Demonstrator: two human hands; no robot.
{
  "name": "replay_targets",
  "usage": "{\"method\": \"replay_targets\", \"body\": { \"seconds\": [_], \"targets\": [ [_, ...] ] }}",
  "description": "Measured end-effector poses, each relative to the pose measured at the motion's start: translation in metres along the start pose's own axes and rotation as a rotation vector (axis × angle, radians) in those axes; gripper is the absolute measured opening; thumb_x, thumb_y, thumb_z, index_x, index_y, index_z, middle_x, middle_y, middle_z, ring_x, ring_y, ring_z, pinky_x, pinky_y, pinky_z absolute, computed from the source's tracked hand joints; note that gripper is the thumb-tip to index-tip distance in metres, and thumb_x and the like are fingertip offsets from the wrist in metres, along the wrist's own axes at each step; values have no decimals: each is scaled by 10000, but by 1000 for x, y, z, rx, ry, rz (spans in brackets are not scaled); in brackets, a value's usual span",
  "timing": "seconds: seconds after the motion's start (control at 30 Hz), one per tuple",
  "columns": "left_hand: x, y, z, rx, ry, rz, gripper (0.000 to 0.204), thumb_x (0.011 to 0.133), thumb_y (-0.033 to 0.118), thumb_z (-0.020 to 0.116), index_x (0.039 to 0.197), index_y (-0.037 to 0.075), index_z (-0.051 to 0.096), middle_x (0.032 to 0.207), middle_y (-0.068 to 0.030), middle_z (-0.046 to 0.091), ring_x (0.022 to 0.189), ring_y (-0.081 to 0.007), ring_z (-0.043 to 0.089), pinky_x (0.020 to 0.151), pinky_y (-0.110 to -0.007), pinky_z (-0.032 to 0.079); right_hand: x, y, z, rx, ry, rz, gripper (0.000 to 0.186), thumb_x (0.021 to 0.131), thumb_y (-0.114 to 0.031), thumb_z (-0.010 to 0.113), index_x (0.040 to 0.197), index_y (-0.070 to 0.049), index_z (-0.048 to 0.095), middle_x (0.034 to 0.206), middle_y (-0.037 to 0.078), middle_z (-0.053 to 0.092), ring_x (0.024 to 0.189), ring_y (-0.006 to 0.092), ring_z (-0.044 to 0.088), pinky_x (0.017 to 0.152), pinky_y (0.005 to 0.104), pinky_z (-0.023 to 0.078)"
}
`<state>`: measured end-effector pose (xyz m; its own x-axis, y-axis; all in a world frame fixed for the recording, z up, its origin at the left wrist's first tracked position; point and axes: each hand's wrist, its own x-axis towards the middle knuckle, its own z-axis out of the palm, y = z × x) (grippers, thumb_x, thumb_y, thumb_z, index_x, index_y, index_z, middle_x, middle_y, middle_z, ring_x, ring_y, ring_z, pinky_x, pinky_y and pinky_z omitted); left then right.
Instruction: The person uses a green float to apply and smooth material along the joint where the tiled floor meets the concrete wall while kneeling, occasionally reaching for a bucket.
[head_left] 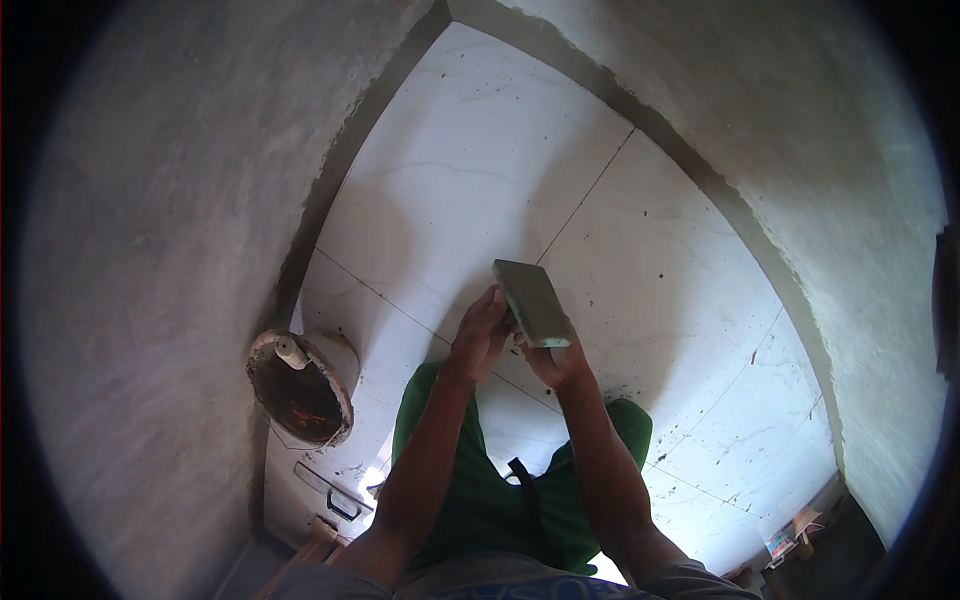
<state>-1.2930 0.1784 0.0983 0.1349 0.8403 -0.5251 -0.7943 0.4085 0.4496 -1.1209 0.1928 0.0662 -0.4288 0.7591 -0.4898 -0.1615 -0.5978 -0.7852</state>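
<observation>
Both hands are raised in front of me over my green-trousered knees, around a rectangular slab [532, 298] with a flat grey-green face and pale edges. My left hand [479, 335] grips its left side, fingers curled at the edge and partly hidden. My right hand [550, 362] holds it from below at the near end, its fingers mostly behind the slab. The slab is tilted above the white marbled tile floor [440, 130].
A dirty bucket [345, 370] with a pale handle [291, 352] sticking out stands by the left plastered wall [160, 240]. A flat metal trowel [325, 488] lies below it. Plastered walls [810, 160] close in the right side. Small items [800, 530] and wooden pieces [320, 540] sit near the lower corners.
</observation>
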Motion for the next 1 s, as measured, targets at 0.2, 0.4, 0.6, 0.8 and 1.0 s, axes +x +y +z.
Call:
{"method": "replay_targets", "body": {
  "seconds": [0.2,0.4,0.6,0.8,1.0],
  "targets": [
    [50,4,3,-22,239,96,343,1107,284,627,1350,42,619,1179,-7,641,1077,-133,631,930,-325,515,46,-33,0,-54,423,233,221,976,-130,675,1149,-5,732,1081,112,755,862,278,758,730,407,600],
    [103,19,-9,579,601,246,219,1061,158,664,1213,9,716,986,-30,687,920,-204,715,904,-291,555,61,-19,-87,-1122,902,-404,300,979,-85,609,1257,6,677,1160,206,668,999,415,680,874,518,564],
    [110,15,33,1168,690,567,256,974,123,744,1212,30,732,1102,-112,733,1015,-257,716,934,-384,551,37,-10,-141,-1548,1065,-315,568,1020,-298,567,1501,2,547,1552,207,490,1448,425,441,1199,574,334],
    [159,23,57,1662,430,752,426,887,180,839,1280,91,701,1263,-119,697,1215,-337,635,1059,-511,483,40,-13,-132,-1546,1044,-249,585,1026,-262,525,1553,-13,478,1584,235,463,1461,426,441,1181,583,347],
    [167,32,67,1716,270,461,304,952,212,784,1199,61,691,1222,-147,717,1157,-328,670,1015,-463,519,41,-18,-138,-1622,1064,-205,567,1018,-256,529,1519,10,495,1589,230,453,1474,416,421,1179,577,345]
  ]
}}
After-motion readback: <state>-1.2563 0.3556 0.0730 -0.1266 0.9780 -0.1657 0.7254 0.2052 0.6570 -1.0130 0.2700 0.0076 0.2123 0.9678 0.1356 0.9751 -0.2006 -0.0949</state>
